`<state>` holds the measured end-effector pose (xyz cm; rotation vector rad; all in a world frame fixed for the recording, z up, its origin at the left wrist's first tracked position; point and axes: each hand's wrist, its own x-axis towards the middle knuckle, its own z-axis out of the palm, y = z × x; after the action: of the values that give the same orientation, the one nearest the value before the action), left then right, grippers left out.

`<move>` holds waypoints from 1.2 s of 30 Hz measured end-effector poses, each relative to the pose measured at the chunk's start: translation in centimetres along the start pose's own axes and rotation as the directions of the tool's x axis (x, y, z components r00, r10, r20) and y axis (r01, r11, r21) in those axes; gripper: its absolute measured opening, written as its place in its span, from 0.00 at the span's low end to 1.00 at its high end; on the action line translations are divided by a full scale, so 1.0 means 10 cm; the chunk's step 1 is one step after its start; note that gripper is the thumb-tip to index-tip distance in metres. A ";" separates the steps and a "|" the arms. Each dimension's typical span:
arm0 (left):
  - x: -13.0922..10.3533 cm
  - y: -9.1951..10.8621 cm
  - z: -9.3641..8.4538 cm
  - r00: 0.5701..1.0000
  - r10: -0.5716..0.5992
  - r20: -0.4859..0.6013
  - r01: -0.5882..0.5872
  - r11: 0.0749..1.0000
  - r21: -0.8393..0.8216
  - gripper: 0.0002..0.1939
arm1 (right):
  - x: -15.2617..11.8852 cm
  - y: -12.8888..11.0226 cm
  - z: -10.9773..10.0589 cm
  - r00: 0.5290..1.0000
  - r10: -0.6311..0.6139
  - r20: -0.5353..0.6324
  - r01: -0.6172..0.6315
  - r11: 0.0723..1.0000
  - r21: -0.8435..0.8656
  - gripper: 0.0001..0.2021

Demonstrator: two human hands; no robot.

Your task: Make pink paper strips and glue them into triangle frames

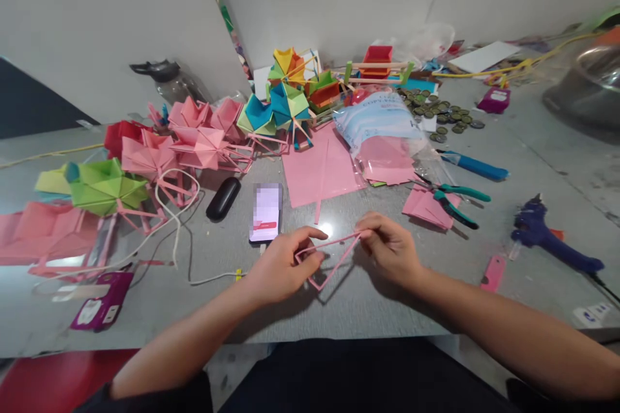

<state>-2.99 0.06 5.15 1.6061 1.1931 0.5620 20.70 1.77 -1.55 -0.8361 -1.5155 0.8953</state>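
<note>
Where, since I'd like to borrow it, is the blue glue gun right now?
In the head view, the blue glue gun lies on the right side of the table, right of the green-handled pliers and near the small pink object.

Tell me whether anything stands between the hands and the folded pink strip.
Nothing visible does: the left hand and right hand hold the folded pink strip from opposite sides. The phone lies beyond the left hand, not between.
</note>
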 end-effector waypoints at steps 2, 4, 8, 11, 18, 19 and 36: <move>0.05 -0.08 0.02 0.996 0.002 -0.089 -0.013 0.993 -0.117 0.14 | 0.00 0.03 0.01 0.982 0.157 -0.102 -0.154 0.987 0.041 0.12; 0.11 -0.19 0.03 0.990 -0.002 -0.139 -0.043 0.945 -0.325 0.15 | 0.01 0.06 0.02 0.951 0.263 -0.163 -0.252 0.964 0.089 0.11; 0.18 -0.37 0.07 0.976 -0.092 -0.200 -0.055 0.780 -0.624 0.18 | 0.04 0.08 0.01 0.922 0.332 -0.202 -0.313 0.942 0.119 0.13; 0.19 -0.41 0.12 0.976 -0.127 -0.175 -0.037 0.697 -0.716 0.20 | 0.06 0.06 0.01 0.928 0.317 -0.194 -0.307 0.948 0.081 0.15; 0.15 -0.41 0.19 0.987 -0.128 -0.092 -0.008 0.542 -0.840 0.20 | 0.06 0.02 0.00 0.950 0.291 -0.111 -0.284 0.956 0.076 0.14; 0.15 -0.41 0.19 0.988 -0.126 -0.087 -0.008 0.530 -0.848 0.19 | 0.05 0.02 0.00 0.949 0.302 -0.095 -0.295 0.952 0.082 0.14; 0.17 -0.44 0.14 0.982 -0.150 -0.119 -0.031 0.488 -0.872 0.21 | 0.04 -0.05 0.00 0.915 0.401 -0.030 -0.396 0.911 0.117 0.17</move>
<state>-3.05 0.90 0.29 0.6105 0.8252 1.0813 20.66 1.89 -0.93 -1.1034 -1.2554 1.2327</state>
